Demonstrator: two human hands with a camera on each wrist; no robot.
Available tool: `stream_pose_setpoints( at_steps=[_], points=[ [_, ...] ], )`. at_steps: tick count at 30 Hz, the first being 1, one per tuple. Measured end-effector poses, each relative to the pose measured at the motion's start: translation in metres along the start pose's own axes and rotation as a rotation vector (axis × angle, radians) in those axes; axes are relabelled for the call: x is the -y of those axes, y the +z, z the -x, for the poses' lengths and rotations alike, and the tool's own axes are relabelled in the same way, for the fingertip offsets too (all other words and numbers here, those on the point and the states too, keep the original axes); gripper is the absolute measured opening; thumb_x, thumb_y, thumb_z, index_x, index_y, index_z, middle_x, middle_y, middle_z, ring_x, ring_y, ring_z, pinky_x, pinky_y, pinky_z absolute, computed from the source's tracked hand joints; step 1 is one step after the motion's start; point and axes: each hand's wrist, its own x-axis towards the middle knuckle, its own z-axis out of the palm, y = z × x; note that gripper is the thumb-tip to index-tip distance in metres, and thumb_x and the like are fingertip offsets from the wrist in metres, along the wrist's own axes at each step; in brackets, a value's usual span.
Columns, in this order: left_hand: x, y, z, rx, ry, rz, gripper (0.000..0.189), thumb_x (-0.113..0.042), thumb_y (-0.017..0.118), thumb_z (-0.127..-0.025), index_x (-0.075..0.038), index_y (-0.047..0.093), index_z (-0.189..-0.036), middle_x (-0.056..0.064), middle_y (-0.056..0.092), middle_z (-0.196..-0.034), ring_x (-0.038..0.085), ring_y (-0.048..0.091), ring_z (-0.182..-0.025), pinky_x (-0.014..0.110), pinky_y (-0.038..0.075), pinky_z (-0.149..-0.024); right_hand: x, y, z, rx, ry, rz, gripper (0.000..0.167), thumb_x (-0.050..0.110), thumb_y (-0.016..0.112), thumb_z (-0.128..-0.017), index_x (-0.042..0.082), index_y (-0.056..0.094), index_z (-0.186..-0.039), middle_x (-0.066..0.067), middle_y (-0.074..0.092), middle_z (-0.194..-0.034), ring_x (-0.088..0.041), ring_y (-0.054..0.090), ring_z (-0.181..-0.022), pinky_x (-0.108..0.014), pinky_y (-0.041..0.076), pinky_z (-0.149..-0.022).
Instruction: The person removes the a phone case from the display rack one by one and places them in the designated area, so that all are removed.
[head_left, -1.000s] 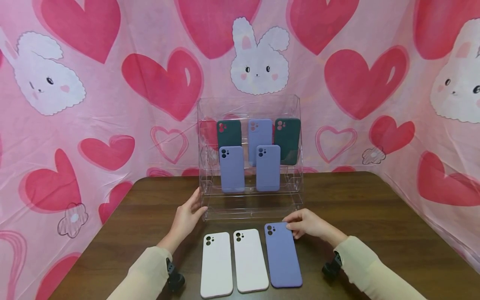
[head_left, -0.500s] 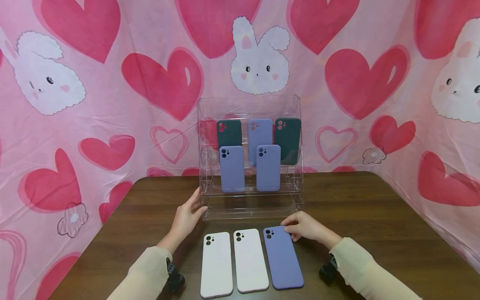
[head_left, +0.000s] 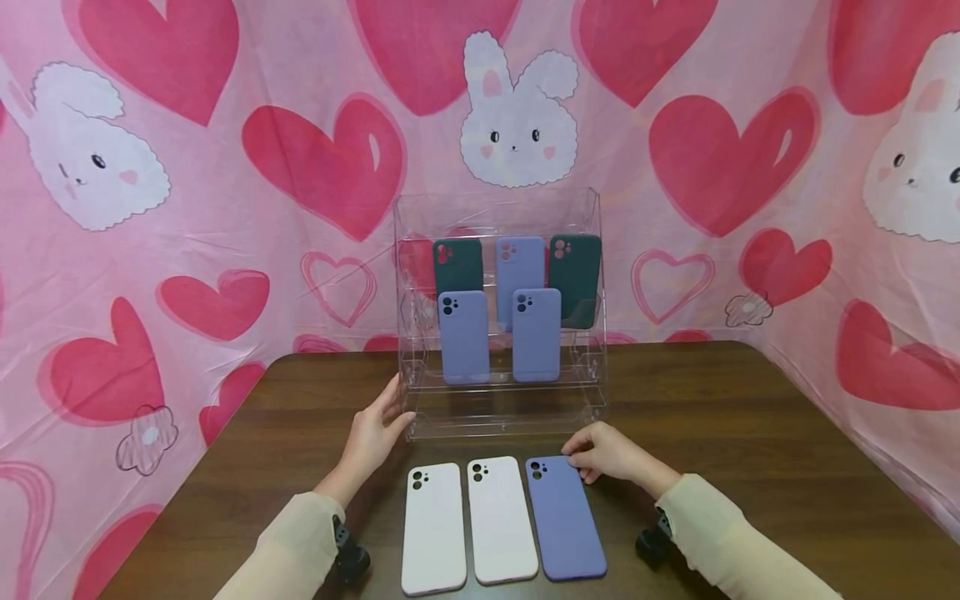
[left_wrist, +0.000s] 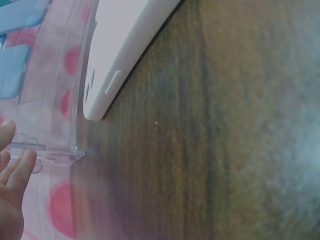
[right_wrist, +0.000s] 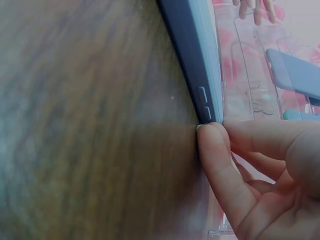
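Note:
A clear acrylic display rack [head_left: 501, 427] stands on the table with tiered shelves. My left hand [head_left: 371, 429] holds its lower left corner, thumb in front and fingers along the side; the left wrist view shows the clear edge between thumb and fingers [left_wrist: 22, 172]. In front of the rack lies a purple phone case [head_left: 566, 521], back up, beside two white phone cases [head_left: 433, 533] [head_left: 502, 521]. My right hand [head_left: 611, 452] pinches the purple case's top right corner between thumb and index finger, as the right wrist view shows at the case's edge [right_wrist: 197, 75].
On the rack's front tier stand two lilac cases [head_left: 465, 342] [head_left: 537, 337]. Behind them are a lilac case [head_left: 521, 267] and two dark green cases [head_left: 459, 265] [head_left: 576, 279]. A pink heart-and-rabbit cloth [head_left: 322, 50] hangs around the wooden table [head_left: 712, 417].
My right hand has drawn the purple case's top slightly left and toward me, lining it up nearer the white cases. The left hand stays at the rack's corner.

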Motion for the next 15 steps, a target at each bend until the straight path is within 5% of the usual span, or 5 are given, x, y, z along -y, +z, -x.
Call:
stream_pose_setpoints(
  at_steps=[15],
  points=[
    [0.0009,0.0005,-0.0001,0.006,-0.01,0.011,0.07,-0.002,0.067,-0.082,-0.011,0.034,-0.143,0.014,0.051,-0.13,0.032,0.056,-0.107,0.04,0.05,-0.083,0.0056,0.002,-0.0003,-0.033,0.052,0.052,0.012,-0.003,0.062,-0.084,-0.005,0.066,-0.095,-0.006,0.057,-0.069,-0.016,0.056,-0.053,-0.032,0.055,-0.049]
  ],
)
